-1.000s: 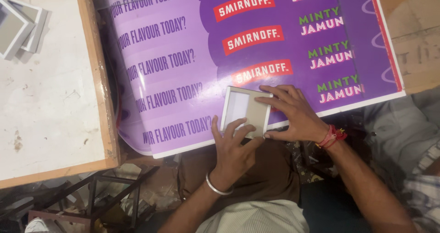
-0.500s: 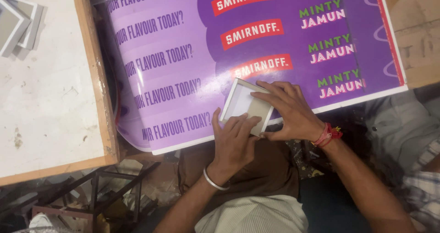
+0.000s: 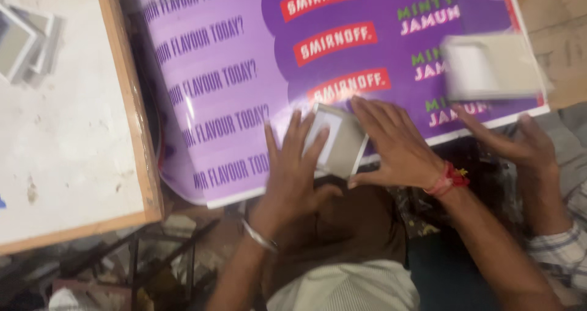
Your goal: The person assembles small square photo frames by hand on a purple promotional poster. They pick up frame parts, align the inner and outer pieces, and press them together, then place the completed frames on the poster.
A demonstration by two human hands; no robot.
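Since earlier frame, co-worker's hand (image 3: 520, 143) entered at right; second pale frame (image 3: 489, 66), blurred, near it over purple printed sheet (image 3: 244, 72). Left hand (image 3: 293, 170) flat, fingers spread on small white frame (image 3: 336, 141); right hand (image 3: 391, 143) grips its right edge.

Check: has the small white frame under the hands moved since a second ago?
Yes. The white frame slid off the purple poster toward its near edge, now overhanging it.

Light: I see even, soft indoor brightness.
Glare: a pale sheen on the purple poster (image 3: 244, 72), left part.
Blur: the white frame (image 3: 492, 66) far right smears.
Shadows: dark under the table (image 3: 131, 133), near.
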